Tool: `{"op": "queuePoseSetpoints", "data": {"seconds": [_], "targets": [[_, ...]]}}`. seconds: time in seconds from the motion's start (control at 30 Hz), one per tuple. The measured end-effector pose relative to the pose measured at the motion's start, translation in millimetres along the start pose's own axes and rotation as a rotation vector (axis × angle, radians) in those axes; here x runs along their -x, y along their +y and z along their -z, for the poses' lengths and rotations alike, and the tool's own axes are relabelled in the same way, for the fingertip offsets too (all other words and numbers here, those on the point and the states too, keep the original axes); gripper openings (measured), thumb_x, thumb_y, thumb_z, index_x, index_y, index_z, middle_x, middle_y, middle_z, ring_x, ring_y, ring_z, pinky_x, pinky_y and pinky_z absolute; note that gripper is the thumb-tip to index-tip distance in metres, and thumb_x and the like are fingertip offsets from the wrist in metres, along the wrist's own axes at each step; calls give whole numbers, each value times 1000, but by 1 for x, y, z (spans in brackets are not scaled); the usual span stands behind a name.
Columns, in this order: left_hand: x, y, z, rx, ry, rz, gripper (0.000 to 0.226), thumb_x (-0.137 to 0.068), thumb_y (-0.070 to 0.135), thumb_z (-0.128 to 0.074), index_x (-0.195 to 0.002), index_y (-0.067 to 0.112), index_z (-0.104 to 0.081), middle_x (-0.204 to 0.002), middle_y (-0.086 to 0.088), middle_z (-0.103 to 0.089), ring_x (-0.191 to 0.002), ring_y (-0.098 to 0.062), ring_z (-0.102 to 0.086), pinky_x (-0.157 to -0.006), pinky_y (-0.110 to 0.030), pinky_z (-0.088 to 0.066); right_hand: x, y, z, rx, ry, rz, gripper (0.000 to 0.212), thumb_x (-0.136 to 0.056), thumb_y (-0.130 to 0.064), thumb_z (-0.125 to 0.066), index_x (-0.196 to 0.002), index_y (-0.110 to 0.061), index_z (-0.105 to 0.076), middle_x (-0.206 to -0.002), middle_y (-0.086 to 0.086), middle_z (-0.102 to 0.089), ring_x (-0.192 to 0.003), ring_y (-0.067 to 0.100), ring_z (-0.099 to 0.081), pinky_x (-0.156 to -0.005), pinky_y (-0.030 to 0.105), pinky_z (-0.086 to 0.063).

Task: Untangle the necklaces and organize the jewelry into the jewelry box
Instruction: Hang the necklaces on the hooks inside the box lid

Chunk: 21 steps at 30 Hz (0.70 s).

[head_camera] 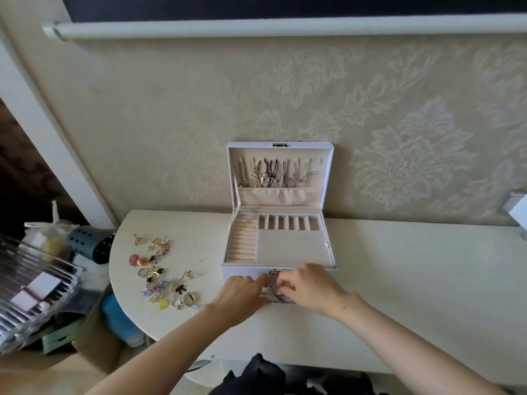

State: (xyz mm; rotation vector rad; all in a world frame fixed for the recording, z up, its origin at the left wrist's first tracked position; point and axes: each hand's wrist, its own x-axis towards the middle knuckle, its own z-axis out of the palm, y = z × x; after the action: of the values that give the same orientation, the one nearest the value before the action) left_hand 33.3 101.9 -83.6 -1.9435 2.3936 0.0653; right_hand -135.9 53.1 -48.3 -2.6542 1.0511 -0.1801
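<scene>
- At the far left, off the tabletop [413, 266], a clear ribbed plastic organiser [34, 280] sat among clutter, with a dark blue perforated cup [91, 242] behind it and a blue bottle [119, 320] lower down.
- On the rounded left end of the white tabletop lay a scatter of loose jewelry [159, 272]: rings, earrings and small coloured charms, well apart from the hands.
- The left hand [242, 292] reached in from the near edge, fingers touching the front wall of the box beside its latch. Its grip was turned away, so whether it held anything could not be told.
- The white jewelry box [236, 271] stood open in the middle, its lid upright against the patterned wall [171, 109]. Several necklaces [273, 173] hung in a row from hooks inside the lid, above a cloth pocket. The tray showed ring rolls [242, 240] on the left, small slots along the far side and one large flat section, all bare.
- Between the hands, against the box front, was a small silvery piece [276, 292], too unclear to name.
- The right hand [308, 286] had bent fingers, its grip pinching that silvery piece.
</scene>
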Motion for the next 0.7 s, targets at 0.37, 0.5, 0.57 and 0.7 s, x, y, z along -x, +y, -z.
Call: {"op": "queuePoseSetpoints", "data": {"seconds": [0.37,0.5,0.57,0.7], "targets": [[-3,9,-1,177,-111,111,30,-97,36,-48,-113,11,-52,-108,-8,-65,-99,-28,-58,-76,-30,-37,5,11,-23,-99,-174,-247,5,-89,-22,-54,-91,-22,-59,-89,7,-72,-76,14,-65,-66,25,-40],[3,9,5,217,-43,78,28,-94,39,-51,-110,16,-53,-103,-4,-67,-96,-23,-58,-73,-27,-34,8,15,-13,-373,-162,-279,10,-82,-13,-53,-78,-22,-55,-54,-1,-62,-32,6,-44,-40,17,-36],[4,9,10,218,-2,52,28,-94,41,-51,-109,18,-53,-100,-1,-67,-93,-21,-58,-71,-26,-33,8,14,-6,-447,-119,-264,16,-78,-9,-54,-73,-23,-56,-52,-4,-59,-36,9,-45,-42,21,-39],[0,9,27,310,112,4,28,-89,39,-58,-109,20,-52,-101,7,-62,-87,-17,-58,-69,-26,-38,1,16,9,-466,-2,-206,22,-73,-12,-63,-63,-30,-57,-61,-12,-58,-56,0,-49,-59,21,-41]]}}
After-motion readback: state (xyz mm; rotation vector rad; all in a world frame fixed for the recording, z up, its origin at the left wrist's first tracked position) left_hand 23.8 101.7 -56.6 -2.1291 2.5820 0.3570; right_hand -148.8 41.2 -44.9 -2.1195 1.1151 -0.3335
